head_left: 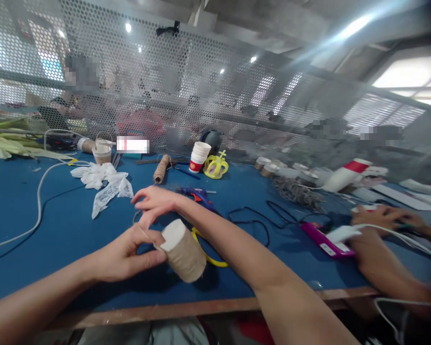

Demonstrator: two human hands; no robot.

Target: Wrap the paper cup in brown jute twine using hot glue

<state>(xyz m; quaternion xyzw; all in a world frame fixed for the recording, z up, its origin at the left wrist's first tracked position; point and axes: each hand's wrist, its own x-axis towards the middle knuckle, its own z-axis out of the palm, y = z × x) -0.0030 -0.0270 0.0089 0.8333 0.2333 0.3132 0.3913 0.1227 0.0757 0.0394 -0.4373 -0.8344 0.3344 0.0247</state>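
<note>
A paper cup wrapped in brown twine (187, 256) is tilted above the blue table near its front edge, its white opening toward the upper left. My left hand (129, 254) pinches the cup's rim between thumb and fingers, with a strand of twine at the fingers. Just beyond it, my right hand (154, 201) reaches across to the left, fingers spread and slightly bent, nothing visible in them. A blue glue gun (199, 196) lies behind my right wrist. Yellow-handled scissors (215, 261) lie partly hidden beneath my right forearm.
A twine roll (161, 169), stacked paper cups (200, 157) and a yellow crown (216, 166) stand farther back. White crumpled plastic (107, 182) lies left. At right are a purple power strip (325, 239), black cable, gray cord (296, 191) and another person's hands (380, 218).
</note>
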